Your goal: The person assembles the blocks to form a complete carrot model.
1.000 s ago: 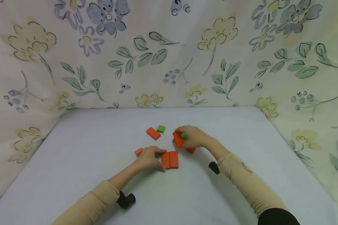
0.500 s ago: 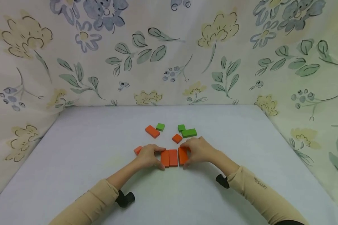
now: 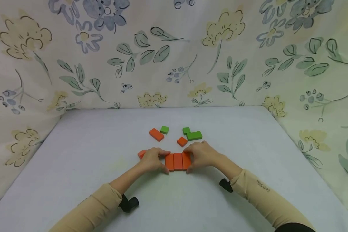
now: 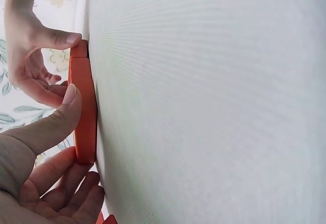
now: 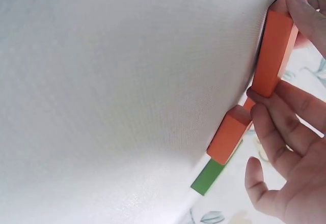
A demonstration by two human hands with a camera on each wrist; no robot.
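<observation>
Three orange rectangular blocks lie side by side in a row on the table. My left hand (image 3: 153, 160) pinches the leftmost block (image 3: 169, 162) by its two short ends, thumb at the near end and fingers at the far one. The middle block (image 3: 178, 161) lies against its neighbours, untouched by fingers as far as the head view shows. At the row's other end my right hand (image 3: 202, 154) grips the rightmost block (image 3: 186, 160) the same way; the right wrist view shows that block (image 5: 275, 53) between thumb and fingertips.
Behind the row lie a small orange block (image 3: 182, 141), a long green block (image 3: 194, 136) and a green cube (image 3: 186, 130). Farther left are an orange block (image 3: 156, 134) and another green cube (image 3: 164, 130). An orange block (image 3: 141, 154) shows partly behind my left hand.
My right hand has brought an orange block from the back right, set it down at the row's right end and slid it left against the middle block. My left hand has stayed in place.
</observation>
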